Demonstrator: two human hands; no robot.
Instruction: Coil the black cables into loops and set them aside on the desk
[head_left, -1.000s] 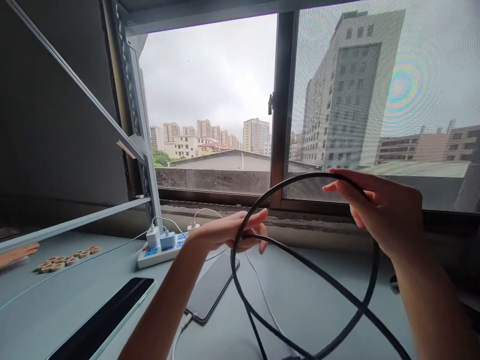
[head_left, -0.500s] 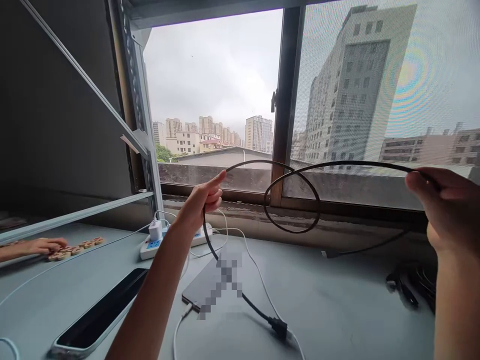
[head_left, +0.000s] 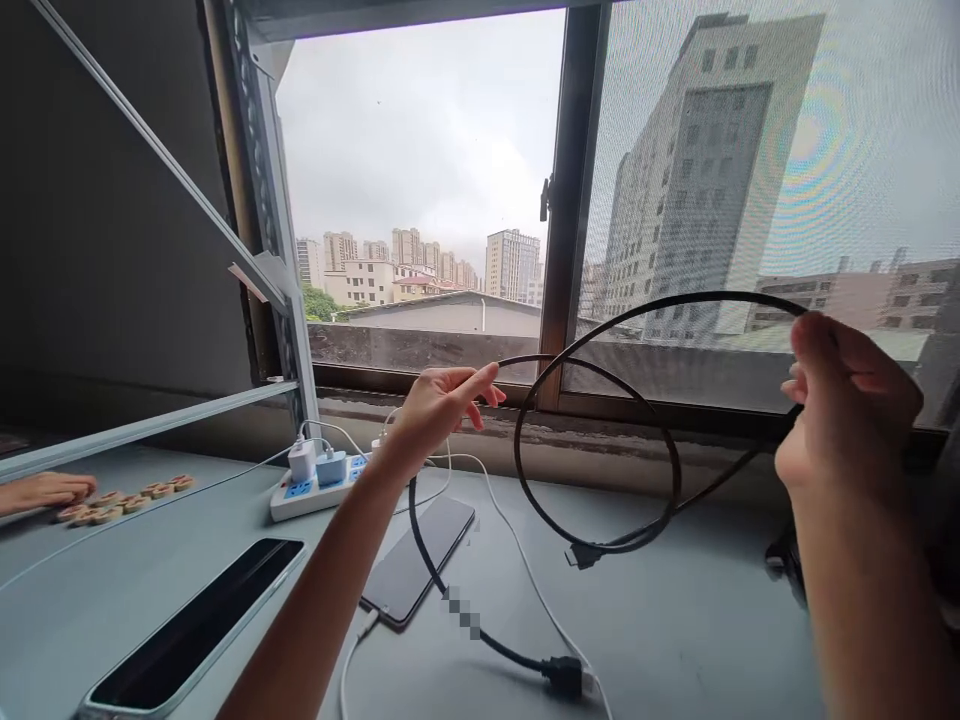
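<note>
A black cable [head_left: 679, 480] hangs in a large loop between my two hands, in front of the window. My left hand [head_left: 454, 395] pinches it left of the loop, and from there it drops to a black plug [head_left: 562, 676] low over the table. My right hand [head_left: 844, 385] is closed round the cable at the right, higher up. The cable's other end, a black connector [head_left: 585, 555] with a metal tip, hangs just below the loop.
On the table [head_left: 675, 640] lie a phone [head_left: 195, 630] at the left and a second phone [head_left: 420, 560] with a white cord. A power strip [head_left: 281, 505] with chargers stands behind. At the far left another person's hand [head_left: 52, 490] touches small round pieces [head_left: 142, 498].
The loop has grown larger and lower. My left hand has moved right and slightly down, my right hand slightly left and up. The metal-tipped connector has swung left to below the loop.
</note>
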